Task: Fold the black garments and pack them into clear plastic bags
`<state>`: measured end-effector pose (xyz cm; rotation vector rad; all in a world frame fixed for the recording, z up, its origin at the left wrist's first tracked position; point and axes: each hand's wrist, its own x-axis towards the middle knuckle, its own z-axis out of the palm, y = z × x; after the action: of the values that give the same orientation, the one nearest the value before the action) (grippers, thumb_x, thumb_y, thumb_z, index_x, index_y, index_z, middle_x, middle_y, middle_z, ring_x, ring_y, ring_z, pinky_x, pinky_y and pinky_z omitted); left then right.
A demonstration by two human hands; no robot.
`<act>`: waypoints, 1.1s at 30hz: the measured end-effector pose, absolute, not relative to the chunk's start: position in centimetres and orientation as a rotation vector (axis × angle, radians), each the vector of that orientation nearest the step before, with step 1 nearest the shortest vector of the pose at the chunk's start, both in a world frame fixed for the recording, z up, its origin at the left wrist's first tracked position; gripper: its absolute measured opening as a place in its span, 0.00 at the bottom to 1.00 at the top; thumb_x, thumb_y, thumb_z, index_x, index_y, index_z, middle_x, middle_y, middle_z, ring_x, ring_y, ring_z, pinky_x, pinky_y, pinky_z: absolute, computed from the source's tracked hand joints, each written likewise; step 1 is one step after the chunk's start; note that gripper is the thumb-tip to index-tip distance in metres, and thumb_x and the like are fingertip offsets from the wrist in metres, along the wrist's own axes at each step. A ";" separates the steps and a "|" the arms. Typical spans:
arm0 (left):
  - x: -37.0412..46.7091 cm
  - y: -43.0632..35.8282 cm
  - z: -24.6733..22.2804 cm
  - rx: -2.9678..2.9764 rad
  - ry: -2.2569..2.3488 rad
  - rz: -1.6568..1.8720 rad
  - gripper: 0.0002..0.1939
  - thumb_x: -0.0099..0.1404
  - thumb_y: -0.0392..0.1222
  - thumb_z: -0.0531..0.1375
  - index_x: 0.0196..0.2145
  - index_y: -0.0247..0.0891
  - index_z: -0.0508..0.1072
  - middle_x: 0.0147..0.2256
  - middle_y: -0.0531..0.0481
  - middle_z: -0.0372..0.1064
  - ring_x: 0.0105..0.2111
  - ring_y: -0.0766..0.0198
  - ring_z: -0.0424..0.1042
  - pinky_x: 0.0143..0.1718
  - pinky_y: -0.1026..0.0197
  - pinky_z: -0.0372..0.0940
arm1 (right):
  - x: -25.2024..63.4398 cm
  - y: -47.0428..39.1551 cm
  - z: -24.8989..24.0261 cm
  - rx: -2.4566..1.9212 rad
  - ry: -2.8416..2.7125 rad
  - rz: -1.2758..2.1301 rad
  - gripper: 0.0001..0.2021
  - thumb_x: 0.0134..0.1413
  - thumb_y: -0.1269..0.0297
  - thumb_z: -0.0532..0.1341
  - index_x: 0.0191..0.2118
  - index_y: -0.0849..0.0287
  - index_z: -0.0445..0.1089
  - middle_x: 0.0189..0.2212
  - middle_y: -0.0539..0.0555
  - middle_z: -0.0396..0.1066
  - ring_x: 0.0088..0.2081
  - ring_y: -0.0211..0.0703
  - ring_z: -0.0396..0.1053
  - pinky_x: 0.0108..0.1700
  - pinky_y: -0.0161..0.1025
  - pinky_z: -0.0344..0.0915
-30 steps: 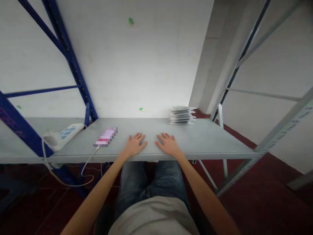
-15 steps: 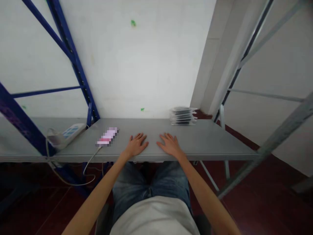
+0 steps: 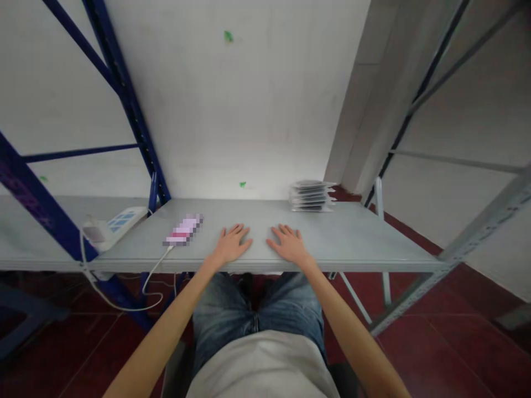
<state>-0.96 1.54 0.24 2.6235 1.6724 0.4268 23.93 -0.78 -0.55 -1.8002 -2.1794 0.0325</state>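
While both palms lie flat near the middle of the frame, the left hand and the right hand rest on the grey shelf, fingers spread and holding nothing; the stack of clear packets sits above and to the right of the right hand, at the shelf's back edge; the blurred pink phone lies left of the left hand, a white cable joined to its lower end; farther left, the white power strip lies slanted beside the blue post.
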 end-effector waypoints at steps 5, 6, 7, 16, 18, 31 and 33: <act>-0.8 1.3 0.7 2.613 1.685 0.401 0.29 0.77 0.57 0.48 0.70 0.46 0.63 0.73 0.42 0.52 0.73 0.50 0.51 0.71 0.33 0.45 | 23.9 -0.8 -0.4 -1.791 -2.174 0.024 0.32 0.71 0.40 0.51 0.72 0.51 0.60 0.73 0.62 0.56 0.73 0.61 0.51 0.70 0.70 0.45; -0.8 1.3 0.7 2.611 1.685 0.402 0.29 0.77 0.57 0.48 0.70 0.45 0.63 0.73 0.43 0.52 0.73 0.51 0.51 0.71 0.33 0.45 | 23.8 -0.8 -0.4 -1.790 -2.177 0.028 0.32 0.71 0.40 0.51 0.71 0.51 0.60 0.73 0.62 0.56 0.73 0.61 0.50 0.70 0.70 0.45; -0.9 1.3 0.7 2.609 1.684 0.402 0.30 0.77 0.58 0.48 0.70 0.45 0.63 0.73 0.43 0.52 0.74 0.51 0.50 0.71 0.33 0.45 | 23.8 -0.9 -0.3 -1.790 -2.176 0.028 0.32 0.71 0.40 0.51 0.71 0.51 0.60 0.73 0.62 0.56 0.73 0.61 0.50 0.70 0.70 0.45; -0.9 1.4 0.5 2.617 1.682 0.412 0.29 0.77 0.58 0.48 0.69 0.46 0.63 0.73 0.44 0.53 0.73 0.51 0.51 0.72 0.35 0.45 | 23.9 -0.8 -0.5 -1.778 -2.172 0.023 0.32 0.71 0.40 0.50 0.71 0.51 0.60 0.72 0.61 0.56 0.73 0.61 0.51 0.70 0.69 0.45; -0.9 1.4 0.5 2.618 1.676 0.417 0.30 0.77 0.58 0.48 0.69 0.46 0.63 0.73 0.43 0.53 0.73 0.51 0.51 0.72 0.35 0.46 | 23.9 -0.8 -0.5 -1.785 -2.169 0.030 0.32 0.71 0.40 0.50 0.72 0.51 0.60 0.72 0.62 0.56 0.73 0.61 0.51 0.70 0.69 0.45; -0.9 1.7 0.2 2.597 1.670 0.442 0.29 0.76 0.58 0.49 0.69 0.46 0.64 0.73 0.43 0.53 0.73 0.49 0.50 0.72 0.33 0.44 | 23.9 -0.9 -0.5 -1.781 -2.169 0.021 0.31 0.71 0.40 0.50 0.72 0.50 0.60 0.73 0.61 0.56 0.73 0.60 0.51 0.70 0.68 0.45; -0.9 1.7 0.1 2.588 1.668 0.446 0.29 0.76 0.58 0.49 0.69 0.45 0.64 0.73 0.43 0.53 0.73 0.50 0.50 0.72 0.32 0.43 | 23.9 -0.8 -0.5 -1.784 -2.172 0.022 0.31 0.71 0.41 0.50 0.72 0.50 0.60 0.73 0.61 0.56 0.73 0.60 0.51 0.70 0.68 0.45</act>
<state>-0.94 1.74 0.14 2.5878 1.6683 0.4458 23.89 -0.85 -0.47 -1.7841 -2.1717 0.0222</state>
